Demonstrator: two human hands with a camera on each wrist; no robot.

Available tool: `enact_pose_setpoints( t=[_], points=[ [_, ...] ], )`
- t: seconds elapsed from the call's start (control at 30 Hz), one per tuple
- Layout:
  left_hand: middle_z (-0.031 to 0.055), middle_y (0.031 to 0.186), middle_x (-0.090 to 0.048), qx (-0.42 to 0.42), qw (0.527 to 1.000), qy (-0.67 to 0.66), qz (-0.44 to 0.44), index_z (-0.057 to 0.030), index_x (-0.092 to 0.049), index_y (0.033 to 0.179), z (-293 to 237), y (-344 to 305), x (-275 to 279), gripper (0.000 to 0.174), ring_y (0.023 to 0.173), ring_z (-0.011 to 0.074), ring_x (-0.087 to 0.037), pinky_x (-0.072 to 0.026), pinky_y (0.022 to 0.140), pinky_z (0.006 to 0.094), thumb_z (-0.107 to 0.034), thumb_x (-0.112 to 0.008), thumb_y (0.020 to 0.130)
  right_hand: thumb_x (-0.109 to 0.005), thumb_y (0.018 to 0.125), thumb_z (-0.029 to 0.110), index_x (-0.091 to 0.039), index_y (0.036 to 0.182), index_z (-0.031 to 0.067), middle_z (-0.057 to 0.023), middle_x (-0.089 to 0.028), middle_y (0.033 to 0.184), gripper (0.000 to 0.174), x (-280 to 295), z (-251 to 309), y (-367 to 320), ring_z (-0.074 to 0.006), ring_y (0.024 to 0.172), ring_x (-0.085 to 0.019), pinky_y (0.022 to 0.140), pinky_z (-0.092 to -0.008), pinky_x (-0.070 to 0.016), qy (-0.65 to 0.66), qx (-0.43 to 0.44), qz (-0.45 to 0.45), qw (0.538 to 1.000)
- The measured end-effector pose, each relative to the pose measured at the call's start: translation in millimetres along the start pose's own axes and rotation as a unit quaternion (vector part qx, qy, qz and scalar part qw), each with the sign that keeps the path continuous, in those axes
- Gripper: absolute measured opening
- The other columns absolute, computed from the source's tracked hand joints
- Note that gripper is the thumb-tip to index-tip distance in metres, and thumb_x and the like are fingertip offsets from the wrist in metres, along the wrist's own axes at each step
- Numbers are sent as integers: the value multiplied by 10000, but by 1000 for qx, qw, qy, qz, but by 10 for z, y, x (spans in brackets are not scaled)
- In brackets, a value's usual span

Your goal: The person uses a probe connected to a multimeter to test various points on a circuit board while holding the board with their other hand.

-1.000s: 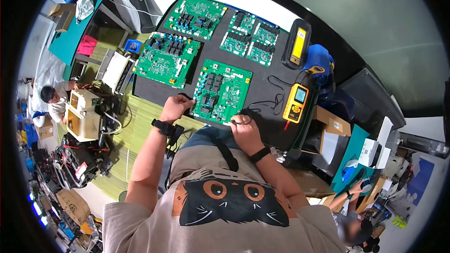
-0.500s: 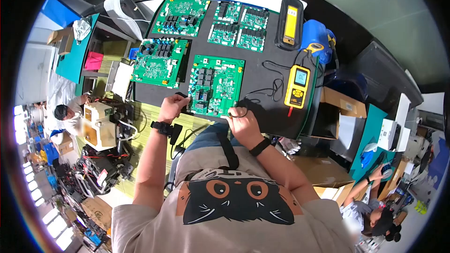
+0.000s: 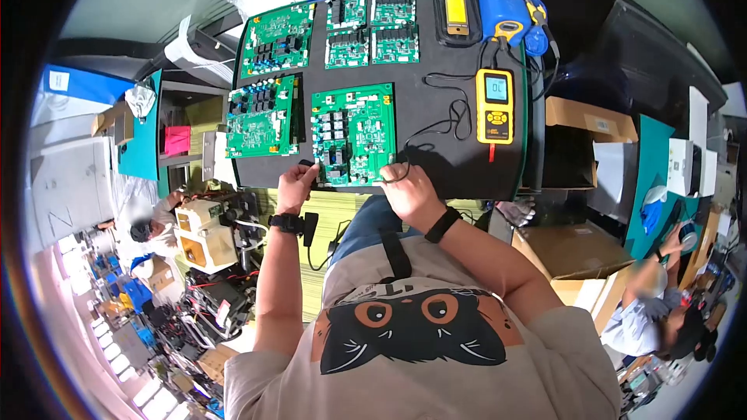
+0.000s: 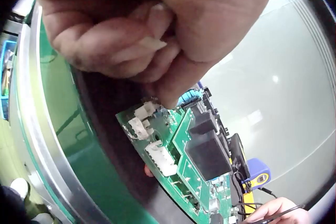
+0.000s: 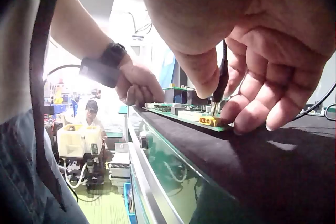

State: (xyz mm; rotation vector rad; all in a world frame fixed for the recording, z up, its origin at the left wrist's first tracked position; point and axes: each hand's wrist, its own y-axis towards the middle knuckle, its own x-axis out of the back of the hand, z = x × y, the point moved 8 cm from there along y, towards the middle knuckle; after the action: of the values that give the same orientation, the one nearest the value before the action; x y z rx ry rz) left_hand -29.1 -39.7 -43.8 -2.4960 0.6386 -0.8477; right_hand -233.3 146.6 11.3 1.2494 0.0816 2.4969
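A green circuit board (image 3: pixel 372 132) with black relays and white connectors lies near the front edge of the dark tabletop. My left hand (image 3: pixel 296 187) is at its left front corner, fingertips on the board and the other fingers curled. Over the right front corner, my right hand (image 3: pixel 410 193) pinches a black lead (image 5: pixel 222 71) between thumb and fingers. Its metal tip is down beside a yellow connector (image 5: pixel 208 121) on the board. A black cable runs from this hand toward the yellow handheld meter (image 3: pixel 496 107), whose screen reads OL.
Two larger boards (image 3: pixel 278 40) (image 3: pixel 262 118) lie along the left, several smaller boards (image 3: pixel 394 45) at the back. A black case with a yellow face (image 3: pixel 454 1) and a blue device (image 3: pixel 502 12) stand at the back right. Cardboard boxes (image 3: pixel 589 128) are right of the table.
The head view has turned, so the table and boards sit differently in the frame. Both hands stay at the same two corners of the board.
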Motion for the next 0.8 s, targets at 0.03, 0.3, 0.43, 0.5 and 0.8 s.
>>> enact_pose_setpoints(
  t=[0.03, 0.3, 0.43, 0.5, 0.8],
  points=[
    [-36, 587, -548, 2, 1000, 6, 1, -9, -664, 820, -51, -30, -12, 283, 449, 30, -439, -328, 396, 222, -271, -756, 878, -561, 842, 128, -523, 908, 70, -89, -555, 802, 95, -20, -18, -7, -264, 759, -566, 705, -396, -443, 1, -4, -2, 1000],
    [-56, 598, -527, -19, 999, 29, 37, -30, -639, 818, -26, 16, -21, 278, 493, 19, -428, -337, 433, 219, -278, -724, 908, -557, 783, 58, -518, 898, 76, -84, -536, 809, 122, -47, -2, -4, -272, 762, -556, 692, -402, -445, -26, 11, -6, 1000],
    [-34, 599, -564, -86, 993, 74, 39, 5, -638, 817, -155, 25, -19, 303, 543, 18, -444, -365, 485, 229, -271, -727, 904, -594, 826, 79, -523, 941, 80, -72, -548, 853, 135, -135, -22, -3, -274, 790, -558, 695, -395, -450, -67, -10, 31, 997],
    [-2, 597, -580, -119, 986, 111, 36, 11, -645, 820, -250, -33, -5, 304, 542, 38, -469, -387, 492, 246, -271, -730, 899, -619, 893, 130, -539, 989, 75, -86, -585, 907, 137, -83, 21, 12, -298, 826, -574, 715, -405, -463, -46, -20, 48, 998],
    [96, 609, -647, -160, 967, 164, 114, -2, -665, 800, -440, 48, 47, 297, 521, 192, -613, -470, 531, 318, -279, -741, 875, -665, 849, 95, -583, 998, 69, -121, -629, 927, 172, 3, 60, 92, -345, 869, -611, 733, -441, -494, -10, -102, 50, 993]
  ],
)
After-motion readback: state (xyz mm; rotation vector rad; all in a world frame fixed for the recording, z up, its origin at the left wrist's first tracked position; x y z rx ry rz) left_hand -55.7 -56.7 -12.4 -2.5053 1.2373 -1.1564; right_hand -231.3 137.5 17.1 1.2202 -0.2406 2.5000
